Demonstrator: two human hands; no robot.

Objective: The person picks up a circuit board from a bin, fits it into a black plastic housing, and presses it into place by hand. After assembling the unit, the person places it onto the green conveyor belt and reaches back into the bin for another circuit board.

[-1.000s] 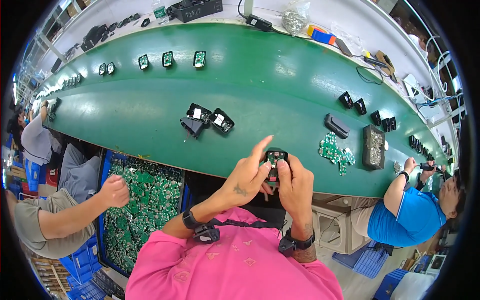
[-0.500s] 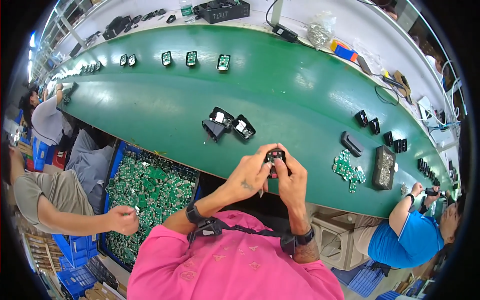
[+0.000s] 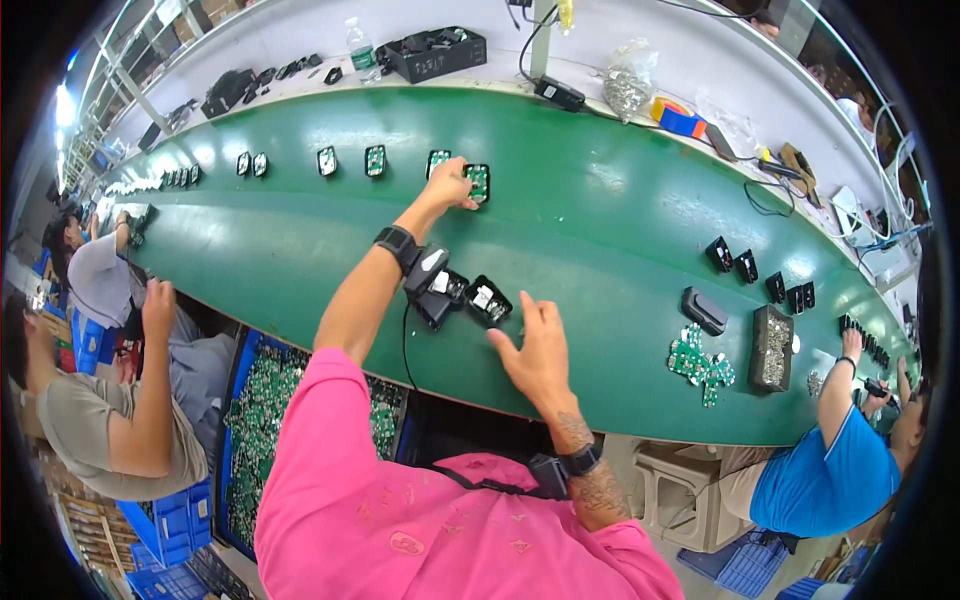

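My left hand stretches to the far side of the green bench, its fingers gripping the left edge of a black housing with a green circuit board inside. Directly left of it, another board-filled housing is partly covered by that hand. My right hand is open, fingers spread, over the bench near the front edge. Just beyond its fingertips lies an open black housing with a white part inside. A further black housing rests beside it, partly behind my left wrist.
More housings with boards form a row leftward. To the right are loose green boards, a bin of small metal parts and a black case. A crate of boards stands below the bench. Co-workers sit on both sides.
Both hands held the housing close to my body; my left hand has carried it forward to the row's right end. My right hand has let go and opened. The left co-worker's hand has risen.
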